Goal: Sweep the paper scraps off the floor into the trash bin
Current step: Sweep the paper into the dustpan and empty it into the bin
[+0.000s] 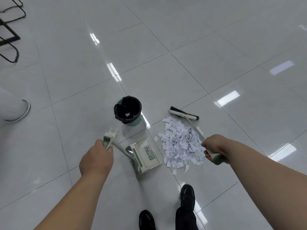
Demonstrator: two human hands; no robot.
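A heap of white paper scraps (180,143) lies on the grey tiled floor. My right hand (214,147) grips the green-and-white handle of a broom whose black-bristled head (183,113) rests on the floor at the far edge of the heap. My left hand (96,159) grips the handle of a cream and green dustpan (144,155), which sits on the floor just left of the heap. A small teal trash bin (127,111) lined with a black bag stands beyond the dustpan, with a few scraps inside.
My two feet in black shoes (187,195) stand close behind the heap. Black metal chair legs (10,37) are at the far left. A white rounded object (15,108) lies at the left edge. Glossy tiles stretch to the right and far side.
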